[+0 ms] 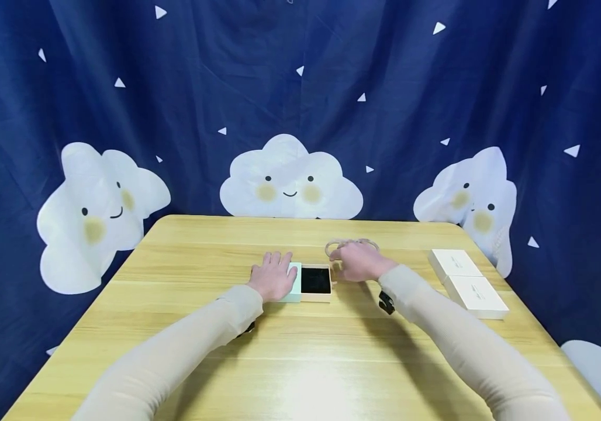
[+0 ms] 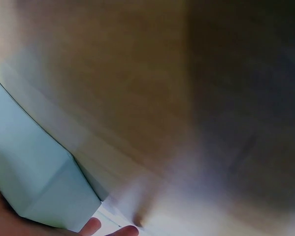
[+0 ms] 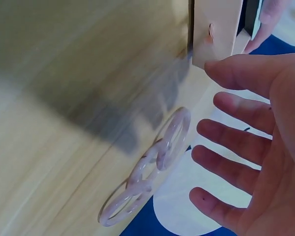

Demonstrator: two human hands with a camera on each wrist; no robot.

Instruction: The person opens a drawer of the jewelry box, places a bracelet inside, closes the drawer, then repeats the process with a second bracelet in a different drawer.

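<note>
A small slide-out box lies mid-table, its mint-green sleeve (image 1: 294,292) on the left and a pale pink drawer (image 1: 315,297) with black lining pulled out rightward. My left hand (image 1: 273,277) rests on the sleeve with its fingers extended; the left wrist view shows the sleeve (image 2: 34,162) at the lower left, fingertips past its end. My right hand (image 1: 359,261) is beside the drawer, holding nothing. In the right wrist view its fingers (image 3: 236,140) are loosely spread, the thumb near the drawer front (image 3: 216,34). Three translucent pinkish bangles (image 3: 186,120) lie overlapping on the table close by.
Two white lidded boxes (image 1: 476,293) with faint print sit end to end at the table's right side. Behind the wooden table (image 1: 216,240) hangs a dark blue curtain (image 1: 195,70) with smiling clouds and small white triangles.
</note>
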